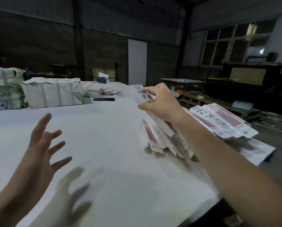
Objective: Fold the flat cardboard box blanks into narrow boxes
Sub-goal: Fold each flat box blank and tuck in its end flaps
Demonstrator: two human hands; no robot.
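left hand (43, 145) hovers nearest, fingers spread, holding nothing. farther right, the right hand (161, 102) pinches one box blank (141, 93) atop the pile of blanks (163, 140), its long axis running away from the camera.

Head-height, forward-down over table (104, 128)

No text, label or number can be read. The box blanks (222, 122) near the table's (104, 128) right edge carry small dark icons and red and teal printed bands, and the blank (141, 94) in the right hand (160, 102) shows dark marks, all too blurred to make out.
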